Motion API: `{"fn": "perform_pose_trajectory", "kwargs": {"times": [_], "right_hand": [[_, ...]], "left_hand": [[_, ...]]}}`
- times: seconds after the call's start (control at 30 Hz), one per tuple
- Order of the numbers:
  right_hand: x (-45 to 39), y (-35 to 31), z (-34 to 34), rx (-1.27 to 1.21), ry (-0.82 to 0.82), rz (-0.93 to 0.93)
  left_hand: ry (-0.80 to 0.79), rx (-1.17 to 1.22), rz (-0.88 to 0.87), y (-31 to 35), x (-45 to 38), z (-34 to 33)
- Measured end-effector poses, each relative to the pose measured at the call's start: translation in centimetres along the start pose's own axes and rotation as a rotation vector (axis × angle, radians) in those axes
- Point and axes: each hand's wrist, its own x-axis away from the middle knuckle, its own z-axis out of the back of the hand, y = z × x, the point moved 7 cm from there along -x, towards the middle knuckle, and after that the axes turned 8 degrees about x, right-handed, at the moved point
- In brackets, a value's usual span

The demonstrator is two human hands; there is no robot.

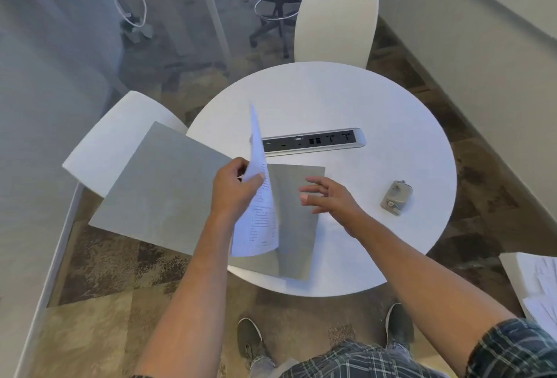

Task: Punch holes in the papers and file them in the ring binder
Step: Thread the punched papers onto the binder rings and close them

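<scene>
A grey ring binder [162, 184] lies open on the round white table [331, 100], its left cover hanging over the table's edge. My left hand [233, 187] is shut on a printed white sheet of paper [259, 212], held upright over the binder's spine. Over the binder's right cover [297, 227] my right hand [328, 196] hovers open, fingers spread, holding nothing. A small grey hole punch [396, 198] sits on the table to the right of that hand. The binder's rings are hidden behind the paper and my left hand.
A metal power and data strip [313, 141] is set into the table's middle. White chairs stand at the far side [336, 25] and at the left [120, 139]. More white papers [539, 284] lie on a surface at the lower right. My shoes show below.
</scene>
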Motion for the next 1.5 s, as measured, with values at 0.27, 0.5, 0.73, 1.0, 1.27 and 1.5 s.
{"fn": "perform_pose_trajectory", "kwargs": {"times": [0.27,0.5,0.73,1.0,1.27,1.5], "right_hand": [[0.0,-3.0,-6.7,-0.284,-0.234,0.012],[-1.1,0.7,-5.3,-0.511,0.100,-0.102],[-3.0,4.5,-5.2,-0.278,0.194,-0.272],[-4.0,4.7,-5.7,-0.374,0.139,-0.218],[-5.6,5.3,-6.2,-0.379,0.158,-0.224],[-6.8,7.3,-7.0,-0.244,0.168,-0.273]], "left_hand": [[-0.100,-0.589,-0.153,2.4,3.7,-5.4],[-0.316,-0.498,-0.025,-2.3,4.5,-8.9],[-0.270,-0.451,0.006,-6.9,2.2,-4.7],[-0.155,-0.470,0.197,-12.3,-3.1,0.7],[-0.051,-0.002,0.457,-16.4,-6.2,1.4],[0.136,-0.046,0.536,-19.9,-6.4,2.7]]}}
